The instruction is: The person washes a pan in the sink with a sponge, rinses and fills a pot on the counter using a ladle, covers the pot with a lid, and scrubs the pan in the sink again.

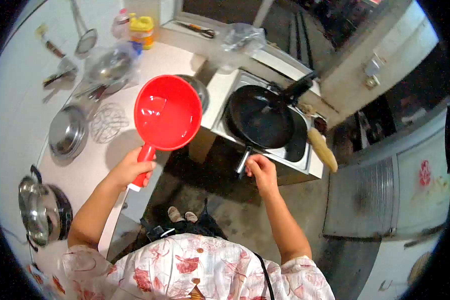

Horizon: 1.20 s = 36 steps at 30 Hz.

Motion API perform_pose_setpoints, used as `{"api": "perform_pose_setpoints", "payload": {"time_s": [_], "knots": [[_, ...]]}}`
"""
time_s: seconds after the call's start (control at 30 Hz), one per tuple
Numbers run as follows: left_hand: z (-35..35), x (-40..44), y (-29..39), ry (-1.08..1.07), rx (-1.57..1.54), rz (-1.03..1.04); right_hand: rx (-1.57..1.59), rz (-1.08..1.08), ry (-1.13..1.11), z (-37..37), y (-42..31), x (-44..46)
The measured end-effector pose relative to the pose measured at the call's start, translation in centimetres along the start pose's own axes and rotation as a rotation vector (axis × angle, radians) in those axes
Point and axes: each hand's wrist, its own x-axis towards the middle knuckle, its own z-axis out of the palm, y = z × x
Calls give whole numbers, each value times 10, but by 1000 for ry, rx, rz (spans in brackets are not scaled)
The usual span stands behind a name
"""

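My left hand (131,169) is wrapped around the handle of a red plastic water dipper (171,132), held up over the counter's edge. Bright glints inside the dipper look like water or reflected light. A black frying pan (261,117) rests on the stove, its handle (244,161) pointing toward me. Beside that handle is my right hand (263,171), its fingers curled in and closed. Nothing shows in the fingers, and whether they touch the handle I cannot tell. Partly behind the dipper sits a round metal bowl (199,92).
The steel gas stove (220,120) has a long yellowish cloth-like roll (323,150) at its right edge. Left on the counter are a wire rack (109,122), metal bowls (68,131) and pots (41,210). A yellow bottle (142,31) stands in the back corner; scissors (197,30) lie on the sill.
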Motion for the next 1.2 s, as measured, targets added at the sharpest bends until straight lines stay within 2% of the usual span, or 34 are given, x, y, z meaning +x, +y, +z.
{"api": "perform_pose_setpoints", "payload": {"time_s": [0.17, 0.3, 0.37, 0.43, 0.47, 0.57, 0.6, 0.63, 0.7, 0.73, 0.77, 0.8, 0.83, 0.87, 0.97, 1.03, 1.07, 1.1, 1.13, 1.2], "knots": [[43, 83, 34, -78, 181, 79, 87, 192, 62, -24, 23, 87], [95, 130, 60, -4, 347, 71, 295, 312, 68, -31, 60, 171], [120, 152, 67, 82, 578, 125, 519, 367, 84, -27, 74, 203], [138, 170, 71, 125, 678, 96, 630, 368, 20, -25, 90, 228], [146, 179, 70, 171, 763, 124, 603, 294, -152, -29, 105, 242], [164, 193, 68, 265, 924, 120, 772, 174, -156, -29, 110, 254], [164, 201, 60, 338, 1113, 248, 723, 279, -9, -29, 103, 251], [169, 202, 61, 412, 1299, 376, 726, 284, -25, -33, 108, 253], [182, 201, 67, 430, 1340, 291, 441, 446, 147, -42, 117, 254], [191, 199, 72, 432, 1382, 217, 337, 423, 162, -46, 107, 251], [198, 198, 76, 447, 1378, 208, 335, 423, 146, -45, 134, 264], [204, 198, 79, 445, 1421, 181, 209, 339, 284, -44, 188, 289], [209, 197, 80, 444, 1463, 153, 149, 292, 344, -43, 187, 287], [211, 197, 78, 464, 1473, 203, 86, 248, 406, -43, 185, 286], [214, 193, 76, 464, 1493, 291, -48, -12, 324, -47, 193, 280], [219, 190, 77, 497, 1488, 270, 30, 178, 399, -40, 210, 289], [218, 190, 75, 462, 1498, 294, 260, 235, 248, -46, 175, 270], [214, 188, 72, 440, 1504, 306, 260, 187, 195, -45, 199, 288], [210, 192, 66, 437, 1503, 311, 288, 195, 39, -52, 189, 283], [206, 186, 62, 421, 1488, 337, 260, -77, -3, -46, 167, 282]]}}
